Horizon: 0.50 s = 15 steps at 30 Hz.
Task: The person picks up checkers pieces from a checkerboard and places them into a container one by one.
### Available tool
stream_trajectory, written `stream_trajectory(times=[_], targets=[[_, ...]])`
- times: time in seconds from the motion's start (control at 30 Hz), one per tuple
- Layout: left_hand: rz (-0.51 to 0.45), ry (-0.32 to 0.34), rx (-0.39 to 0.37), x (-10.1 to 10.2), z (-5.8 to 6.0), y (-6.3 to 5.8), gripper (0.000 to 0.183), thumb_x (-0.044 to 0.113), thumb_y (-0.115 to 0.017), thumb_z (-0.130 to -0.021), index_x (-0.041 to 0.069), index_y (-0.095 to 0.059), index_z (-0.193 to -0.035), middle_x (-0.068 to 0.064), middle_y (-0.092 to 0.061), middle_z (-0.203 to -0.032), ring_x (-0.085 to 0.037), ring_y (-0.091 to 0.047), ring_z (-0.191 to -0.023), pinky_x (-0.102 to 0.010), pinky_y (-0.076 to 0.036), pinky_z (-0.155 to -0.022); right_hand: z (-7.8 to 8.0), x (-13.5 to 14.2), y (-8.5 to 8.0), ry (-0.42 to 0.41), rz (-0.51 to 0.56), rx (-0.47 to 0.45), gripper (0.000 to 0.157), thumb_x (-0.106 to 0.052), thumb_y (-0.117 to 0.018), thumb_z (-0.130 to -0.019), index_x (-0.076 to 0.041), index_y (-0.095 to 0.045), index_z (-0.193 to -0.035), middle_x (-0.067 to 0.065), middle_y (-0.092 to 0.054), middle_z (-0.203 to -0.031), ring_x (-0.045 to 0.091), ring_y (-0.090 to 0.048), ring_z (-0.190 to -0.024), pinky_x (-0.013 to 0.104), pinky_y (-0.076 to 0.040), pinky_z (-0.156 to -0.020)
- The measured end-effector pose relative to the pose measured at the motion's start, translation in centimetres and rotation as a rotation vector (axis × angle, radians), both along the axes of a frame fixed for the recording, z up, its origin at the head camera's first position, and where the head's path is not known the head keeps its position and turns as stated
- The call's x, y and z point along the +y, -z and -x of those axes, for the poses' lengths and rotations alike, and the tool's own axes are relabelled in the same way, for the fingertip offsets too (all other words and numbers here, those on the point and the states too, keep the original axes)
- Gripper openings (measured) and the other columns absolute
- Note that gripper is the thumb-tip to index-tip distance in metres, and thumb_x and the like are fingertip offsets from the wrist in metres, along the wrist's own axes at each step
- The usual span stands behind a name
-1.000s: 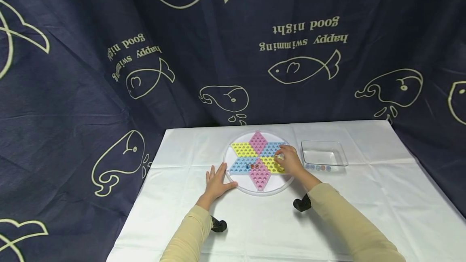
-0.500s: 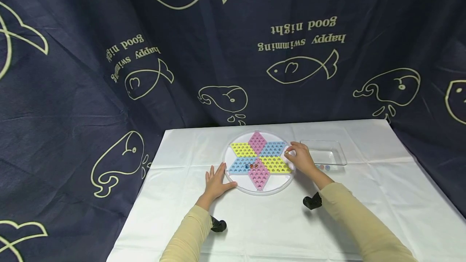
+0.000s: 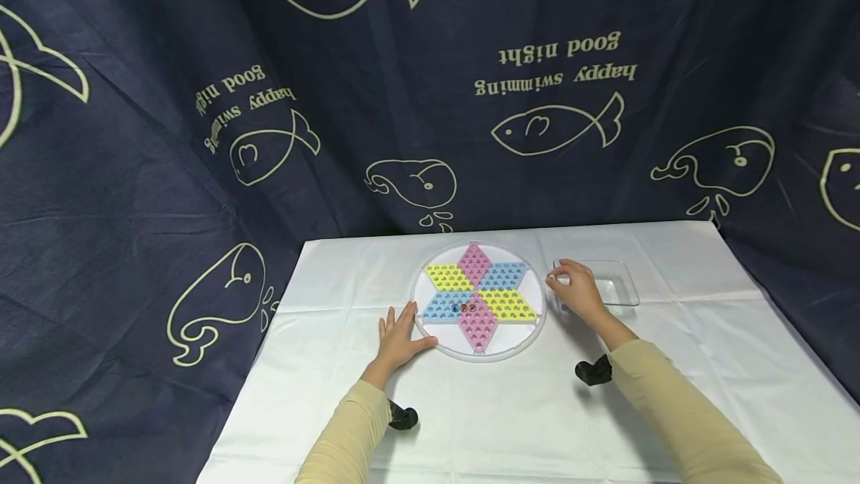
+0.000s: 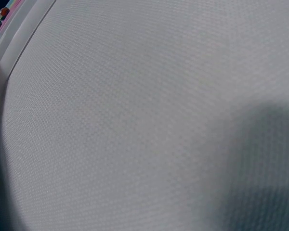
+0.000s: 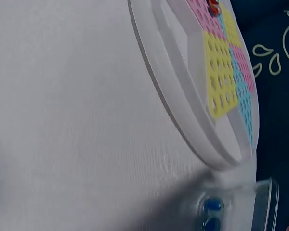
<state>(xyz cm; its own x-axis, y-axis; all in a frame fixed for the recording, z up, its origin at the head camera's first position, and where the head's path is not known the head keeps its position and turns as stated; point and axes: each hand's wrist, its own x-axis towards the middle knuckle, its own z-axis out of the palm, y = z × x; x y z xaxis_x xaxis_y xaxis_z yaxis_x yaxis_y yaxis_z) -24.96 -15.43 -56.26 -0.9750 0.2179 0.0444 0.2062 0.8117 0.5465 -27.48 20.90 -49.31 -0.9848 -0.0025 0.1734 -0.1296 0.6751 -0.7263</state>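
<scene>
A round white Chinese checkers board (image 3: 440, 334) with a pink, yellow and blue star lies on the table. On it sit three marbles (image 3: 464, 308) in a row, one blue and two reddish. My left hand (image 3: 399, 340) rests at its left front rim, fingers spread. My right hand (image 3: 579, 294) is in the air over the left side of a clear plastic box (image 3: 634, 297), thumb and forefinger pinching a small round marble (image 3: 551, 277). Blue marbles (image 5: 213, 204) show through the box wall in the right wrist view; the hand covers them in the head view.
A white cloth (image 3: 497, 417) covers the table. Behind it hangs a dark blue curtain (image 3: 403, 95) with fish and whale outlines. Black wrist cameras (image 3: 594, 371) stick out below both wrists. The left wrist view holds mostly cloth and the board's edge.
My right hand has moved right, from above the yellow part of the board to the clear box, with the small marble in its fingertips. The left hand has stayed in place.
</scene>
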Motion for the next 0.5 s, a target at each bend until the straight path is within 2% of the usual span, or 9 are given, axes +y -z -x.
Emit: stream_trajectory(times=[0.43, 0.5], targets=[[-0.005, -0.001, 0.008, 0.0, 0.0, 0.1, 0.093, 0.055, -0.067, -0.074, 0.007, -0.029, -0.144, -0.013, -0.028, -0.148, -0.047, -0.008, -0.136, -0.061, -0.001, -0.107, -0.3, 3.0, 0.4, 0.075, 0.042, 0.027, 0.033, -0.015, -0.058, -0.088, 0.014, -0.056, -0.103, 0.032, -0.038, -0.133, 0.050, -0.028, -0.124, 0.057, -0.023, -0.103], [-0.008, 0.000, 0.006, 0.0, 0.0, 0.0, 0.093, 0.054, -0.067, -0.074, 0.007, -0.028, -0.144, -0.013, -0.028, -0.148, -0.047, -0.007, -0.136, -0.061, -0.001, -0.107, -0.4, 3.5, 0.6, 0.088, 0.049, 0.038, 0.032, -0.015, -0.058, -0.088, 0.014, -0.056, -0.102, 0.031, -0.039, -0.133, 0.050, -0.028, -0.124, 0.055, -0.030, -0.099]])
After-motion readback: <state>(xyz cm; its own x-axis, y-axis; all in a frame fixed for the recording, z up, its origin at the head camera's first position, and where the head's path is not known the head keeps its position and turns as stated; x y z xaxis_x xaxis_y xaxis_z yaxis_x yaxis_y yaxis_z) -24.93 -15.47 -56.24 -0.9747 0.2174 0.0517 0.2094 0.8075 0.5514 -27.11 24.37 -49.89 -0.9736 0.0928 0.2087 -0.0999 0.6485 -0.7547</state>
